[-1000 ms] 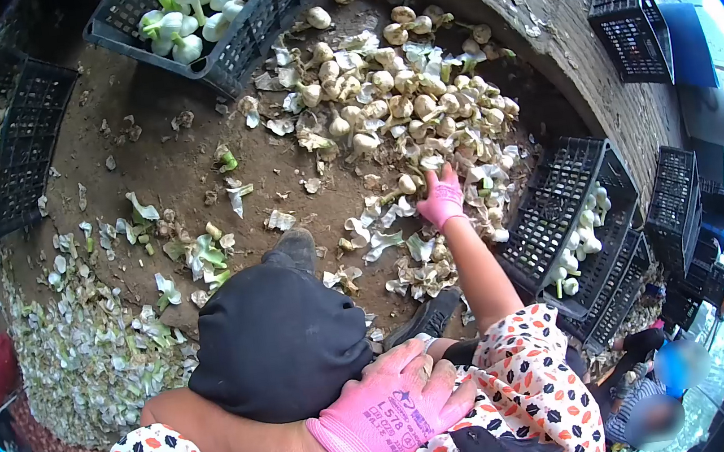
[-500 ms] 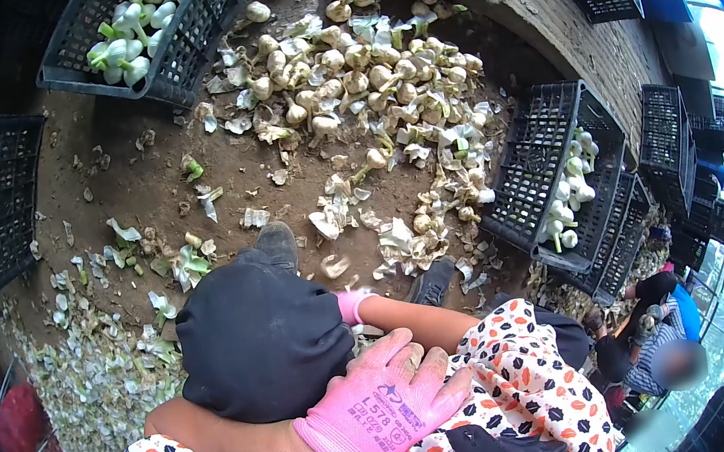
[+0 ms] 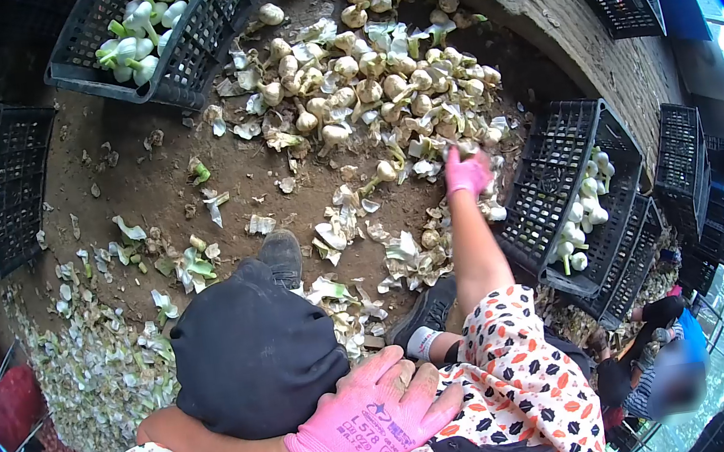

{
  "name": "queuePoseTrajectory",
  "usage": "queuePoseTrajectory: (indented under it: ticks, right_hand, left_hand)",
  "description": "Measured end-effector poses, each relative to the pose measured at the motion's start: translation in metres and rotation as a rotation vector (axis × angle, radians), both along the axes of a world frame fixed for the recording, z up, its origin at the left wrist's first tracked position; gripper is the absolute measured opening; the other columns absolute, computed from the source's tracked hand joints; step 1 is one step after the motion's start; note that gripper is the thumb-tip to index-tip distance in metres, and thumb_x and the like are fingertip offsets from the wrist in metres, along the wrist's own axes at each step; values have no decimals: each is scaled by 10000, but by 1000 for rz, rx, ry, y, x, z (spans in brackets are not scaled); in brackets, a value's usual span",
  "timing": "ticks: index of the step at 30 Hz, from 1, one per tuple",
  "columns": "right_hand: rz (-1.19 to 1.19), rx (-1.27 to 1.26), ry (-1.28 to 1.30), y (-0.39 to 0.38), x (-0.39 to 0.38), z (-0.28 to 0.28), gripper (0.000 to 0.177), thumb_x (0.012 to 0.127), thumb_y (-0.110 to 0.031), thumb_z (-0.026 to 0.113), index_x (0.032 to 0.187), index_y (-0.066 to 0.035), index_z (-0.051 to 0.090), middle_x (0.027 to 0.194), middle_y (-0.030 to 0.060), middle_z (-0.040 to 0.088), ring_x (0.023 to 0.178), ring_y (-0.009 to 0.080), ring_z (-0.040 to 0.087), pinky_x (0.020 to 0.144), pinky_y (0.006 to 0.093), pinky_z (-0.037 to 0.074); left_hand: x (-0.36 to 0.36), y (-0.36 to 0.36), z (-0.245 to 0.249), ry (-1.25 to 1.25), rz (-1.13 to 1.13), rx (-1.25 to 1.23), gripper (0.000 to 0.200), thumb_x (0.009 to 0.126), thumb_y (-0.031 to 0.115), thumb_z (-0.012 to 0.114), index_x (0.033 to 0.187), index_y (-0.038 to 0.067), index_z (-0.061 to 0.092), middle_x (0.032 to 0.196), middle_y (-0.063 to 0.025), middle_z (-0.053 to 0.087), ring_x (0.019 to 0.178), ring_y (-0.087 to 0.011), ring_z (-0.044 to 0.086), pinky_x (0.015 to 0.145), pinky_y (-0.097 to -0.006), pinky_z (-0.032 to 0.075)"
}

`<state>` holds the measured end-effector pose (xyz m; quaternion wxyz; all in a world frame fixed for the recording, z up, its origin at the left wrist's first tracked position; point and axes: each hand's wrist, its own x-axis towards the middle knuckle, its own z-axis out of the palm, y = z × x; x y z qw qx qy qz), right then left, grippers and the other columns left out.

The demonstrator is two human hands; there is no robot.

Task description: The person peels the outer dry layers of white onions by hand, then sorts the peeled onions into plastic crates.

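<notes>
My left hand (image 3: 377, 423), in a pink glove with dark print, lies flat across my lap beside the raised dark knee (image 3: 255, 347). Its soiled fingers are stretched out and hold nothing. My right hand (image 3: 469, 174), also gloved in pink, reaches forward to the right edge of a heap of garlic bulbs (image 3: 390, 87). Motion smears its fingers, so whether they grip a bulb cannot be made out. The heap's bulbs have dirty outer skins and short stems, with loose peeled husks (image 3: 406, 252) around them on the soil.
A black crate (image 3: 557, 193) holding white trimmed garlic (image 3: 590, 207) stands right of my reaching arm. Another crate of garlic (image 3: 156, 93) sits at the upper left, and a third crate (image 3: 14, 187) farther left. Peelings (image 3: 99, 367) cover the lower-left ground. A co-worker (image 3: 668, 360) sits at the right.
My right hand has gone from beside my knee, where it was mostly hidden, forward and right to the garlic heap. My left hand remains on my lap. The view has shifted slightly.
</notes>
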<state>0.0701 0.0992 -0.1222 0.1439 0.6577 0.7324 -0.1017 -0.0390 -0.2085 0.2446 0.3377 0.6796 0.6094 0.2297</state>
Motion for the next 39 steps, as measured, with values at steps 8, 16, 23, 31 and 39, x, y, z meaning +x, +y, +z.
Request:
queuePoseTrajectory:
  ticks: [8,16,23,31,39]
  right_hand:
    - [350,-155,613,-175,31,-10,406,766,-147,585,1157,-56,530,1431,178,356,1375,400,222,1154,507,138]
    - [822,-1011,469,-245,21,81,551,810,-377,586,1316,-197,466,1142,155,603,964,325,616,884,378,486]
    - [348,103,562,2,-142,64,649,854,-367,598,1420,-149,366,1500,221,214,1352,348,319,1096,400,310]
    - [222,28,700,100,-176,10,204,829,-268,657,924,-93,700,867,126,691,779,242,655,730,349,505]
    - [314,469,1057,46,-220,61,479,765,-43,661,1219,-182,599,1238,139,475,1042,245,523,938,320,425]
  left_hand:
    - [-1,4,-5,27,18,11,393,781,179,521,1172,175,550,1017,-56,607,948,-204,605,903,-378,461]
    - [11,-9,-14,-36,113,51,408,747,161,532,1155,161,549,951,-57,603,926,-204,607,892,-375,470]
    - [3,-8,-19,2,186,87,387,737,148,541,1124,152,554,920,-46,599,860,-189,609,835,-336,487]
    - [-7,-8,-27,10,229,68,367,740,162,548,1106,155,559,876,-25,582,795,-162,594,792,-308,481]
    - [-17,-8,-29,27,315,62,341,770,181,543,1111,166,553,902,-32,592,790,-173,605,812,-325,478]
